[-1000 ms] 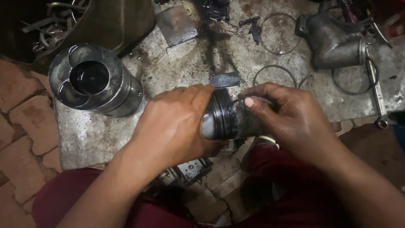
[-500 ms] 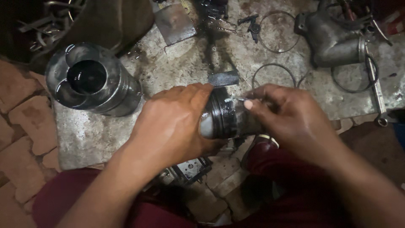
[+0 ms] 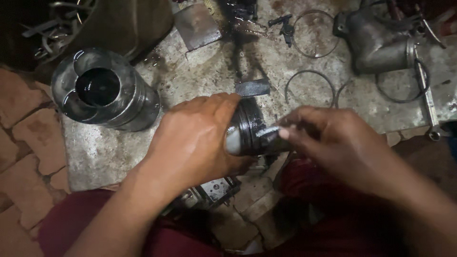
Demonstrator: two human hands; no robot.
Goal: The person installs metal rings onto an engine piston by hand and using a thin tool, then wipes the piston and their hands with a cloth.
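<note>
— Hands first: what has each got?

— Left hand (image 3: pixel 193 143) is wrapped round a dark, greasy metal piston (image 3: pixel 247 128) lying on its side, fingers clamped over its near end. Right hand (image 3: pixel 333 143) meets it from the right, fingers pinched together on a thin pale strip (image 3: pixel 269 131) pressed against the piston's ringed side.

— Where is the piston?

— Held in the air over the near edge of the stained grey metal counter (image 3: pixel 119 152), above the red-clothed lap.

— Around it?

— Far left stands a shiny steel cylinder sleeve (image 3: pixel 102 93). Thin wire piston rings (image 3: pixel 309 85) lie on the counter to the far right, with a grey cast pipe elbow (image 3: pixel 376 43) beyond them.
</note>
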